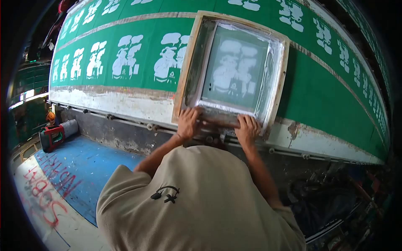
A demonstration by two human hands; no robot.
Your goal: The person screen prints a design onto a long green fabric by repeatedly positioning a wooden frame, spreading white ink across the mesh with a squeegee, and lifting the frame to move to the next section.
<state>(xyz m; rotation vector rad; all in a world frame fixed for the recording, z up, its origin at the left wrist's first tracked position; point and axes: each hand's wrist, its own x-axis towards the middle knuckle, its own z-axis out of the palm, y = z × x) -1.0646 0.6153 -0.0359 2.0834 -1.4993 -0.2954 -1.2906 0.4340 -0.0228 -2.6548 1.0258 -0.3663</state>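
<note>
A wooden-framed printing screen (282, 79) lies on the green fabric (310, 90) on a long table. White figures and speech-bubble shapes show through its mesh (209, 50). At the near end of the frame, my left hand (190, 122) and my right hand (248, 128) have their fingers curled over a brown squeegee (220, 122), one hand toward each end. The squeegee's lower edge is hidden. To the left of the screen, the fabric bears a white printed figure (165, 67).
More white prints (125, 58) run along the fabric on both sides. A metal rail (109, 116) follows the table's near edge. At the left, a red-and-black device (52, 137) with a grey cylinder stands on a blue surface (96, 159). Dark bundled material (322, 205) lies low at the right.
</note>
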